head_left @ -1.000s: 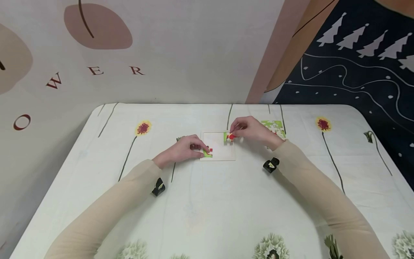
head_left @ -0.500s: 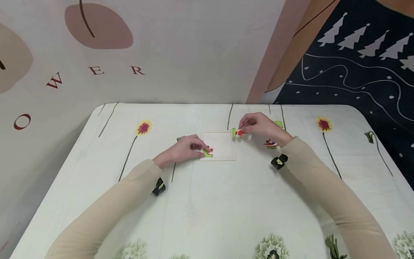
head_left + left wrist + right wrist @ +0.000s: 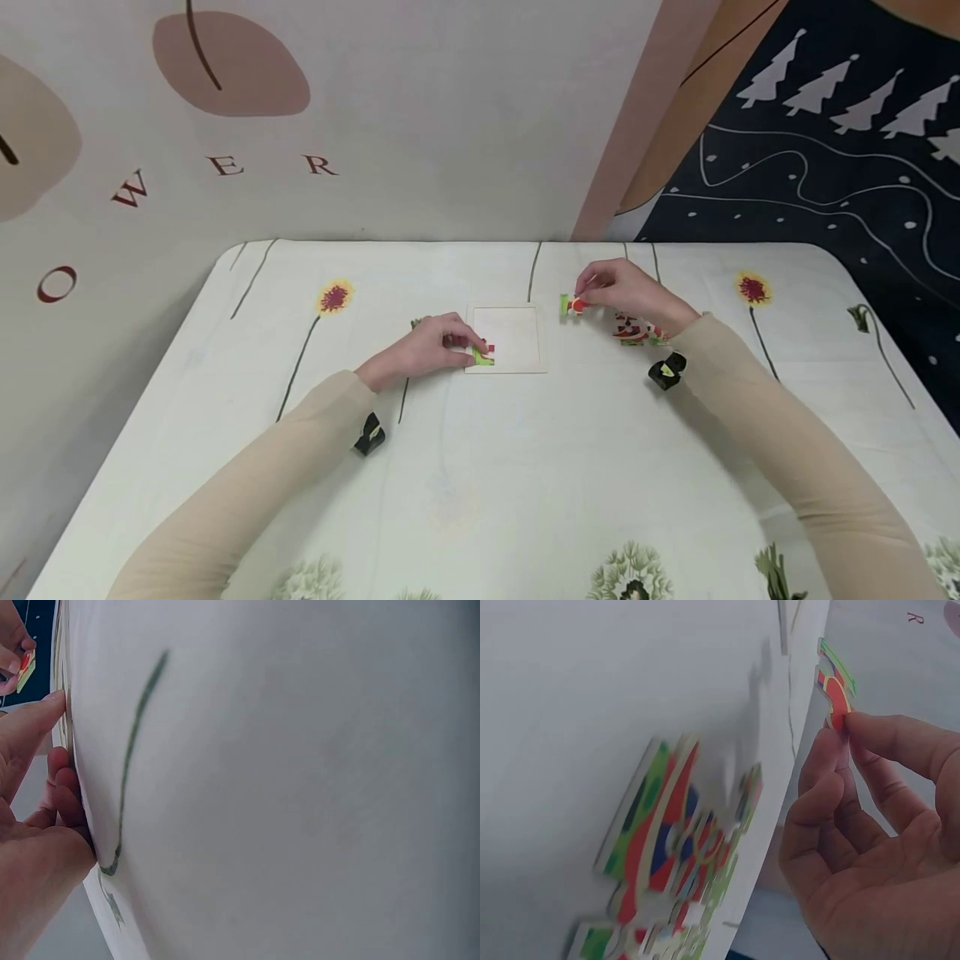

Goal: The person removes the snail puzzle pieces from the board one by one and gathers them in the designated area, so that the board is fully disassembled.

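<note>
A puzzle tray (image 3: 506, 368), pale and thinly rimmed, lies at the middle of the table. My left hand (image 3: 429, 348) rests at its left edge, thumb and index fingertips touching a green and red puzzle piece (image 3: 486, 361) in the lower left corner. In the left wrist view, that hand (image 3: 37, 787) hides the piece. My right hand (image 3: 626, 292) pinches another puzzle piece (image 3: 576, 307), red, green and white, above the table right of the tray. The right wrist view shows this piece (image 3: 836, 697) between the thumb and fingertips.
Several colourful puzzle pieces (image 3: 633, 331) lie under and beside my right hand, partly covered; the right wrist view shows them (image 3: 660, 847) close up. The white tablecloth (image 3: 495, 467) has printed flowers. A wall (image 3: 420, 150) rises behind the table's far edge.
My right hand has moved right with its puzzle piece, from over the tray's upper right corner to outside the tray. My left hand stays at the same corner.
</note>
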A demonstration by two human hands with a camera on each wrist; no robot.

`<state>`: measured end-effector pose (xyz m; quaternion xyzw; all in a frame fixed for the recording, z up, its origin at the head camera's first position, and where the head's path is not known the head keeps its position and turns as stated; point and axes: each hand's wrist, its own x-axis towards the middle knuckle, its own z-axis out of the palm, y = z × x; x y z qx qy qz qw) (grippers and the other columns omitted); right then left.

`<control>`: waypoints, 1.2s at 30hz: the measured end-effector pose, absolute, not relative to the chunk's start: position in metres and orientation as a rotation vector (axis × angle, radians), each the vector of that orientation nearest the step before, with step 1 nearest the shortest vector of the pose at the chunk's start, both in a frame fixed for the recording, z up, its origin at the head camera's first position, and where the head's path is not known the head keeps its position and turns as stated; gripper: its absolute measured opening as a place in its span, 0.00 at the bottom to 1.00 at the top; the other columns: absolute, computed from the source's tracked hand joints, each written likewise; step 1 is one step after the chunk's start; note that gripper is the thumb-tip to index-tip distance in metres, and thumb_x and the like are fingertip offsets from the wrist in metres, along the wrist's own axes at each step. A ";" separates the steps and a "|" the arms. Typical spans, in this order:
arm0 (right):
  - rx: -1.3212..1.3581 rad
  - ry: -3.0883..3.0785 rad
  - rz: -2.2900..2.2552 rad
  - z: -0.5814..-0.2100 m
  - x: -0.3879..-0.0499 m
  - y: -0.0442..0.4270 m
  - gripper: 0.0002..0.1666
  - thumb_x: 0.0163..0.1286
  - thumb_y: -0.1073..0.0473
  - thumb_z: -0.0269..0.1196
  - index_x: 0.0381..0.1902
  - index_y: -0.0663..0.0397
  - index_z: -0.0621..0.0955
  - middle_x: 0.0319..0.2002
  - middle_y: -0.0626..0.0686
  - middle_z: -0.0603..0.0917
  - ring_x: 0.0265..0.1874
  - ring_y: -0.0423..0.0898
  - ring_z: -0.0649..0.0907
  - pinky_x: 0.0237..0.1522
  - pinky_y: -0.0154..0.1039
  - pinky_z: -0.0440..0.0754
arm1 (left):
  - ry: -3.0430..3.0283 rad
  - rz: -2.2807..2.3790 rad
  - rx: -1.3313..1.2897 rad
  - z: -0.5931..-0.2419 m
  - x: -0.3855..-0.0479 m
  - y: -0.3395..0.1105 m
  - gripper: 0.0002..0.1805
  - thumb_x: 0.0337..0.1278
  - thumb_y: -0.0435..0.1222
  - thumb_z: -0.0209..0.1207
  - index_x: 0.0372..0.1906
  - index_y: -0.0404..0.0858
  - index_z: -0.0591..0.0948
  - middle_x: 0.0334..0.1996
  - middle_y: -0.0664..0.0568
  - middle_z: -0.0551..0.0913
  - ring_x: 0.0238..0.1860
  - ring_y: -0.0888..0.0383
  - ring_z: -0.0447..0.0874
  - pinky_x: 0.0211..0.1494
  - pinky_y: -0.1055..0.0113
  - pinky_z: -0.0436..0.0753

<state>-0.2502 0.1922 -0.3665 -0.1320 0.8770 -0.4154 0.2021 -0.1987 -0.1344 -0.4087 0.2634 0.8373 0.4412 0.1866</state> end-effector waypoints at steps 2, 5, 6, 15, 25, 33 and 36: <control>-0.370 2.453 -1.162 -0.366 -0.250 0.195 0.10 0.70 0.62 0.58 0.46 0.62 0.80 0.43 0.59 0.82 0.42 0.53 0.76 0.43 0.47 0.72 | 2.354 1.249 0.748 -0.409 -0.199 -0.134 0.09 0.54 0.26 0.66 0.41 0.37 0.87 0.39 0.49 0.78 0.43 0.53 0.73 0.51 0.59 0.74; -0.372 2.458 -1.158 -0.367 -0.251 0.199 0.11 0.70 0.63 0.58 0.47 0.63 0.80 0.44 0.60 0.81 0.42 0.53 0.76 0.44 0.46 0.72 | 2.351 1.257 0.752 -0.410 -0.199 -0.134 0.10 0.53 0.26 0.66 0.41 0.36 0.87 0.39 0.48 0.78 0.44 0.52 0.74 0.52 0.60 0.75; -0.371 2.464 -1.149 -0.367 -0.251 0.200 0.11 0.70 0.63 0.58 0.47 0.63 0.80 0.44 0.60 0.81 0.42 0.52 0.76 0.43 0.45 0.71 | 2.354 1.254 0.752 -0.410 -0.199 -0.134 0.10 0.53 0.26 0.66 0.41 0.37 0.87 0.39 0.48 0.78 0.44 0.53 0.74 0.52 0.60 0.75; -0.327 2.507 -1.039 -0.379 -0.251 0.212 0.10 0.69 0.64 0.58 0.45 0.62 0.81 0.42 0.58 0.81 0.40 0.52 0.75 0.41 0.43 0.73 | 2.346 1.236 0.716 -0.414 -0.193 -0.134 0.09 0.54 0.27 0.66 0.41 0.37 0.87 0.40 0.49 0.78 0.44 0.53 0.75 0.53 0.61 0.75; -0.374 2.514 -1.050 -0.378 -0.256 0.217 0.09 0.67 0.67 0.57 0.42 0.64 0.81 0.40 0.59 0.82 0.39 0.53 0.75 0.43 0.44 0.72 | 2.351 1.242 0.723 -0.410 -0.194 -0.134 0.10 0.54 0.27 0.65 0.42 0.37 0.87 0.40 0.49 0.78 0.45 0.53 0.76 0.53 0.60 0.75; -0.336 2.528 -1.002 -0.378 -0.260 0.220 0.09 0.68 0.64 0.58 0.43 0.63 0.81 0.44 0.60 0.80 0.43 0.55 0.74 0.48 0.48 0.69 | 2.353 1.228 0.725 -0.411 -0.199 -0.135 0.10 0.54 0.27 0.65 0.42 0.37 0.87 0.41 0.49 0.77 0.46 0.53 0.75 0.55 0.59 0.75; -0.330 2.539 -0.987 -0.379 -0.261 0.221 0.09 0.68 0.65 0.57 0.43 0.63 0.81 0.43 0.59 0.81 0.43 0.54 0.73 0.47 0.48 0.70 | 2.353 1.231 0.734 -0.410 -0.200 -0.133 0.10 0.54 0.26 0.65 0.42 0.37 0.87 0.41 0.48 0.78 0.45 0.52 0.75 0.54 0.60 0.75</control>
